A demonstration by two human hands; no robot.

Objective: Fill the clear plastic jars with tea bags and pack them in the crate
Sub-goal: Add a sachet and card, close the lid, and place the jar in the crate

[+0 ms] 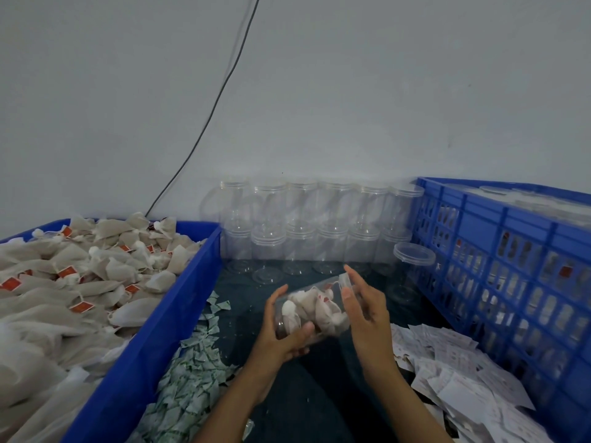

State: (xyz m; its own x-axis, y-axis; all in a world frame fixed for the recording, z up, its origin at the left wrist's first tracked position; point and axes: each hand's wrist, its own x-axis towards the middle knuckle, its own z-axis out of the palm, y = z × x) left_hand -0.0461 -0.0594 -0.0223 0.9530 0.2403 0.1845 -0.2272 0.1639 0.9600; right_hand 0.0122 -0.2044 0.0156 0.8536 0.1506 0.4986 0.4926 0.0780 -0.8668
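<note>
My left hand [286, 334] grips a clear plastic jar [315, 306] that lies tilted, its mouth up and to the right, partly filled with tea bags. My right hand [364, 310] is at the jar's mouth, fingers fairly straight and touching its rim and side. A blue bin [166, 318] on the left holds a heap of loose tea bags [80, 276] with red tags. The blue slotted crate [499, 260] on the right holds packed jars, seen through its slots.
Several empty lidded clear jars [300, 231] are stacked in two tiers against the grey wall. One lidded jar [412, 266] stands by the crate. Green-white sachets [195, 378] lie by the bin; white paper slips [454, 372] lie at right. A black cable [220, 94] hangs down the wall.
</note>
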